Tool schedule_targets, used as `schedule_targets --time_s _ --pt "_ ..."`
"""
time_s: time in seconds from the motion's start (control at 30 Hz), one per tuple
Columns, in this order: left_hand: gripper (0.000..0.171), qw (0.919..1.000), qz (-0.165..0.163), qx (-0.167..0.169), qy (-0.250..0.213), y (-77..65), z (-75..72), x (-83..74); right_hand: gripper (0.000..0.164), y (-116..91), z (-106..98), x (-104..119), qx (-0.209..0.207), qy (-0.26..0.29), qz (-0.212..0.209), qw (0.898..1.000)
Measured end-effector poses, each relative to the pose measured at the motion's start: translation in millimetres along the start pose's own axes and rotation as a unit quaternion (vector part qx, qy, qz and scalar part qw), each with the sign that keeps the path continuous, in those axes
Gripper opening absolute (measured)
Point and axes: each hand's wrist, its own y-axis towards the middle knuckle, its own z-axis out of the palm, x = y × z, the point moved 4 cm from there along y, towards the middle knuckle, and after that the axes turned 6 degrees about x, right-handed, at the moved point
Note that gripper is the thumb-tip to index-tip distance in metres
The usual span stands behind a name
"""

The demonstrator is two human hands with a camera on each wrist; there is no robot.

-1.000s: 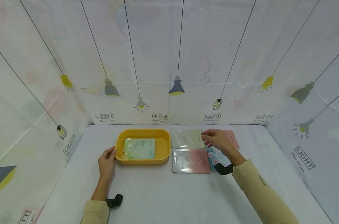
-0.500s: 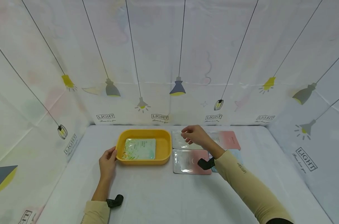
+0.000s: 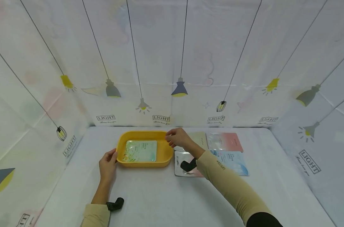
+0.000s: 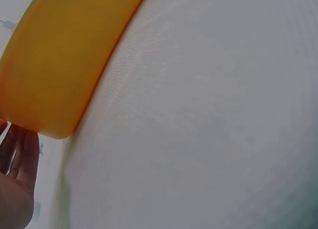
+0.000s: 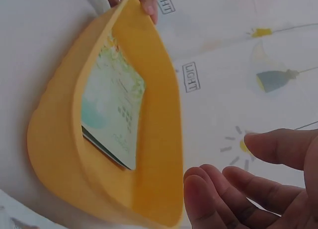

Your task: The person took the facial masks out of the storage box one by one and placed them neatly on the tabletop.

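Note:
A yellow plastic tray (image 3: 144, 164) stands on the white table. Inside it lies a pale green sheet mask packet (image 3: 140, 150), with a dark edge beneath it in the right wrist view. My left hand (image 3: 107, 165) holds the tray at its left end; in the left wrist view, fingers (image 4: 29, 154) lie against the end wall. Nothing is in my right hand (image 3: 179, 138), which hovers by the tray's right rim, fingers loosely bent and thumb apart. Beneath and beside it is a beige-green packet (image 3: 200, 138), partly covered by the hand.
To the right of the tray lie a pink-and-silver packet (image 3: 228, 142) at the back and a blue packet (image 3: 232, 162) in front. Another pink-and-silver packet (image 3: 179, 170) is partly hidden by my right forearm. A lamp-printed cloth (image 3: 149, 63) encloses the table.
My right hand has moved left, from above the right-hand packets across the beige-green one to the tray's right rim, uncovering the blue packet. The left hand and tray have stayed put.

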Motion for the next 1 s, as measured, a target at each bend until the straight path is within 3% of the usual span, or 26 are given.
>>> schedule_targets --time_s 0.3,0.53,0.77,1.0 --pt "0.042 0.9999 -0.008 0.004 -0.01 -1.6 0.6 -0.5 0.031 19 37 -2 0.026 0.023 -0.001 0.999" --pt "0.038 0.9998 -0.011 0.014 -0.005 -14.5 1.1 -28.1 0.044 31 60 -9 0.038 0.008 0.037 0.999" --pt "0.042 0.9999 -0.008 0.004 -0.008 0.2 -0.5 -0.9 0.047 39 78 -14 0.024 -0.045 0.061 0.997" --pt "0.043 1.0 0.007 0.0 0.006 1.0 -0.2 1.3 0.036 44 85 -17 0.013 -0.124 0.103 0.987"
